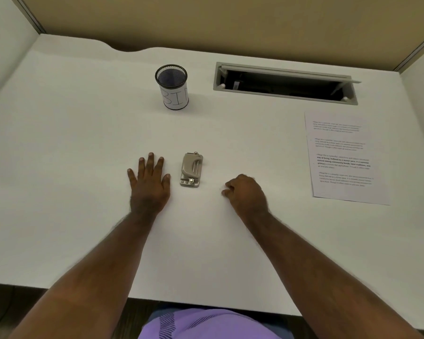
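Observation:
A small beige hole punch (191,170) lies on the white desk (83,143), between my two hands. My left hand (149,183) rests flat on the desk just left of the punch, fingers straight and spread, not touching it. My right hand (245,193) rests on the desk to the right of the punch, fingers loosely curled under, holding nothing. A printed sheet of paper (343,159) lies at the right side of the desk. A black mesh cup (173,86) with a white label reading "BIN" stands at the back centre.
An open cable tray slot (284,83) is set into the desk at the back right. Tan and pale partition walls enclose the desk on three sides. The desk's front edge runs across the bottom, above my purple shirt.

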A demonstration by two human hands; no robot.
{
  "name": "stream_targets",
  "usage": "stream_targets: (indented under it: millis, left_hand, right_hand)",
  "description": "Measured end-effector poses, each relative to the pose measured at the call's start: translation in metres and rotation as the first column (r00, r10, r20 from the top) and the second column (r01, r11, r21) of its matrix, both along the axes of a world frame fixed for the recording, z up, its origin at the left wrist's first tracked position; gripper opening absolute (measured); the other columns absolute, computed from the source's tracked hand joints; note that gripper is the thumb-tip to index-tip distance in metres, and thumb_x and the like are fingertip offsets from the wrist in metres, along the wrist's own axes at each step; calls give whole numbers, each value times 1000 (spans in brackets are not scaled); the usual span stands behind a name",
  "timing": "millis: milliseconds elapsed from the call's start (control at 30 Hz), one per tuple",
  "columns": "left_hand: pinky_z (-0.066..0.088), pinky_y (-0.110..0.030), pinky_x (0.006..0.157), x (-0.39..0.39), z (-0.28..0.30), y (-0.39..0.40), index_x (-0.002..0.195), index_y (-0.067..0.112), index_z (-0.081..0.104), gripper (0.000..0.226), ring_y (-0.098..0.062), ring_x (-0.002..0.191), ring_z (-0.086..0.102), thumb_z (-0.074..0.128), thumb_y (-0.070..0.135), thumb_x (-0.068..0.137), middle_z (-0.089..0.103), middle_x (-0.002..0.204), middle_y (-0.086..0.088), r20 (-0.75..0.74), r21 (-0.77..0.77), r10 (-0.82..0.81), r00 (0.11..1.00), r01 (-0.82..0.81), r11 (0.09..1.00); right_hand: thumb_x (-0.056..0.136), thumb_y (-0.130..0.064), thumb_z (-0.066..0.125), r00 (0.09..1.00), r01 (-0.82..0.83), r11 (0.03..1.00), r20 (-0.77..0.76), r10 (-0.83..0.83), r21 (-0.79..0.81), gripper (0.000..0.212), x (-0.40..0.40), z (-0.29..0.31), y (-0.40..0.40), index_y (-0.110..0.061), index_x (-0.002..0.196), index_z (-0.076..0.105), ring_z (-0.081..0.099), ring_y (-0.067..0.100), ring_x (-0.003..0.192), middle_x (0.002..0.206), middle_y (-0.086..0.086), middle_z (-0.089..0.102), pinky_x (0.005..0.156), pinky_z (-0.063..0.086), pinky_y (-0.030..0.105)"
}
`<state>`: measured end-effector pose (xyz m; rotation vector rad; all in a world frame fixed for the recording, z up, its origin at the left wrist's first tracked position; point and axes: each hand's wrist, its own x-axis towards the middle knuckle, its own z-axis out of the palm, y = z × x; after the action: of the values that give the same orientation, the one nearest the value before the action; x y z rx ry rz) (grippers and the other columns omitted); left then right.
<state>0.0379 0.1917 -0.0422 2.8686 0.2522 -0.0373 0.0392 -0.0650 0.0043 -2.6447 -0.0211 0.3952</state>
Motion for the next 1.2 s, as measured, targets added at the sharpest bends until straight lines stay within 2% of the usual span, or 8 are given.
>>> stream_targets:
  millis: [200, 467, 567, 733, 933, 1067, 1133, 1200]
  left_hand:
    - [9, -60, 118, 0, -1, 0, 149, 21, 32, 54, -30, 150, 17, 34, 36, 98, 22, 162, -7, 43, -11, 3, 999, -3, 1000]
    - [11, -60, 118, 0, -4, 1, 148, 21, 34, 55, -29, 149, 19, 31, 39, 96, 25, 161, -6, 66, -4, 6, 998, -6, 1000]
    - [11, -60, 118, 0, -3, 0, 148, 21, 34, 55, -29, 149, 19, 32, 39, 96, 25, 161, -6, 66, -11, 8, 998, -7, 1000]
    - [11, -60, 119, -1, 0, -1, 147, 20, 36, 55, -29, 149, 20, 33, 37, 96, 26, 160, -7, 74, -15, 11, 997, -9, 1000]
    - [12, -59, 119, -2, 1, -1, 147, 21, 36, 55, -28, 149, 20, 33, 38, 96, 26, 161, -6, 69, -13, 15, 997, -14, 1000]
    - [10, -58, 119, -1, 4, -2, 148, 22, 34, 55, -27, 150, 18, 31, 38, 96, 24, 161, -5, 53, -11, 13, 999, -13, 1000]
    - [9, -58, 120, -1, 5, -1, 149, 22, 33, 56, -26, 150, 16, 31, 38, 95, 23, 162, -4, 40, -28, 14, 999, -13, 1000]
    - [9, -58, 120, -2, 6, -1, 149, 22, 32, 55, -26, 151, 15, 31, 37, 96, 22, 162, -4, 36, -32, 18, 999, -17, 999]
  right_hand:
    - [91, -33, 58, 999, 33, 993, 38, -29, -110, 23, -1, 1, 16, -15, 95, 72, 55, 27, 106, 100, 6, 65, 80, 49, 36]
    - [93, -28, 55, 994, 92, 980, 82, -79, -176, 20, 0, 3, 35, -15, 92, 71, 60, 27, 100, 98, 5, 67, 72, 48, 32]
    - [92, -23, 52, 993, 89, 971, 93, -70, -221, 18, 3, 6, 38, -13, 89, 67, 62, 27, 98, 97, 6, 68, 72, 48, 31]
    - [90, -13, 51, 997, 35, 960, 69, -17, -279, 15, 7, 12, 39, -10, 95, 65, 63, 27, 102, 102, 9, 69, 79, 50, 32]
    - [86, -6, 53, 1000, 9, 950, -6, -11, -312, 15, 15, 17, 43, -10, 96, 64, 64, 28, 101, 104, 9, 69, 77, 50, 31]
    - [81, -7, 52, 995, 9, 968, -95, -34, -251, 17, 20, 16, 46, -11, 91, 65, 64, 31, 98, 101, 9, 69, 73, 44, 28]
    - [76, -13, 51, 980, 88, 986, -165, -110, -138, 9, 24, 16, 37, -14, 73, 59, 63, 32, 87, 83, 8, 65, 67, 41, 27]
    - [74, -19, 52, 967, 185, 983, -178, -182, 0, 21, 25, 13, 20, -11, 56, 48, 55, 31, 67, 59, 6, 52, 57, 39, 27]
